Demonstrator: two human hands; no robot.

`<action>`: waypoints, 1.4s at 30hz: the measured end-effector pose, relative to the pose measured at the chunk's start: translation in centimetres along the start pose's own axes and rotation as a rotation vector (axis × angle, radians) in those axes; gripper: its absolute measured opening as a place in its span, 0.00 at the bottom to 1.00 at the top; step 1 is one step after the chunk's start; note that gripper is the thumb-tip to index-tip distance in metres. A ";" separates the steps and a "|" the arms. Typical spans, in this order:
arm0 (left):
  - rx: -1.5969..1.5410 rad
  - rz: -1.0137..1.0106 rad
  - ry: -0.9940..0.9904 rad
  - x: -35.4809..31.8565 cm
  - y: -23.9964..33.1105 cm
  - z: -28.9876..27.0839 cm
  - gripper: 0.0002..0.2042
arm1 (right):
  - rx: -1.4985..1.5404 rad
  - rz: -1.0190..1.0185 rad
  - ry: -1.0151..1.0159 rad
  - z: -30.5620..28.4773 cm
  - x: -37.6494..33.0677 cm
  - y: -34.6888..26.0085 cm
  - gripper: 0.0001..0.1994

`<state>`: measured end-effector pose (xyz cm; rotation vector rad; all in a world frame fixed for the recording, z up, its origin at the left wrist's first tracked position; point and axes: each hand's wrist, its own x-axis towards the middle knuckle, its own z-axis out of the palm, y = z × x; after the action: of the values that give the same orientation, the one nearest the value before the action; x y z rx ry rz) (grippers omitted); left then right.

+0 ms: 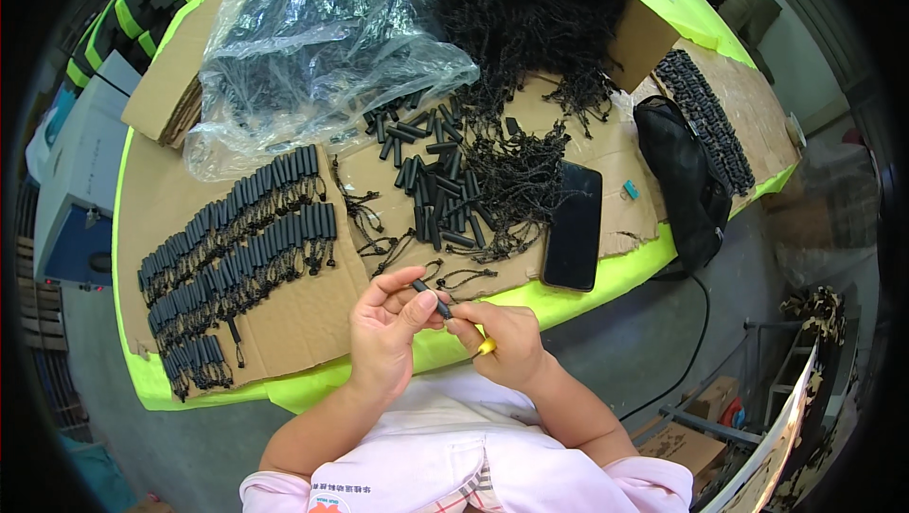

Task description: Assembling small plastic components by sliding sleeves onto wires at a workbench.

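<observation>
My left hand (383, 341) pinches a short black tube (433, 299) between thumb and fingers, just past the table's front edge. At the tube's lower end are the closed fingers of my right hand (512, 341). A small yellow-handled tool (487, 346) sticks out of my right fist; its working end is hidden. A loop of black cord (469, 275) lies right beyond my hands. Further off is a loose pile of black tubes (437, 193), beside a tangle of knotted black cords (521, 172). To the left, tubes with cord loops (248, 257) lie in slanting rows on cardboard.
A black phone (573, 229) lies right of the cords, near a black pouch (674, 177). Behind stand a clear plastic bag (312, 49) of dark pieces and an open carton (648, 32) of black cords. Yellow-green cloth (492, 319) edges the table. Braided black bundles (708, 120) lie far right.
</observation>
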<state>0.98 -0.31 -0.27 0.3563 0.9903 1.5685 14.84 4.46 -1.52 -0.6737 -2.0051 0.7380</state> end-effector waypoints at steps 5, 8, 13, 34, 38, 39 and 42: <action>0.146 0.122 -0.040 -0.3 -0.9 0.3 0.15 | 0.256 0.229 -0.056 -0.2 -0.3 0.0 0.08; 0.121 0.102 -0.047 -0.1 -0.8 0.5 0.15 | 0.428 0.443 -0.089 -0.3 -0.3 -0.3 0.09; -0.026 -0.018 0.001 0.8 0.0 0.6 0.16 | -0.082 0.140 -0.121 -1.5 0.6 -1.5 0.20; 0.458 0.373 0.138 -1.2 0.5 -3.2 0.12 | -0.342 0.094 -0.183 -0.4 -0.4 -1.7 0.22; 1.375 0.768 0.352 -3.6 4.1 -8.0 0.12 | -0.336 0.108 -0.151 -0.7 -0.7 -0.5 0.18; 1.517 0.813 0.463 -4.1 4.8 -9.7 0.12 | -0.330 0.102 -0.142 -0.5 -0.8 -0.5 0.18; 1.675 0.811 0.675 -5.2 5.6 -14.2 0.11 | -0.273 0.140 -0.149 -0.2 -0.6 -0.9 0.18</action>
<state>-11.27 -10.40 -2.97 1.5607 2.8430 1.0803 15.12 3.51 -1.10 -0.9499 -2.2370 0.6155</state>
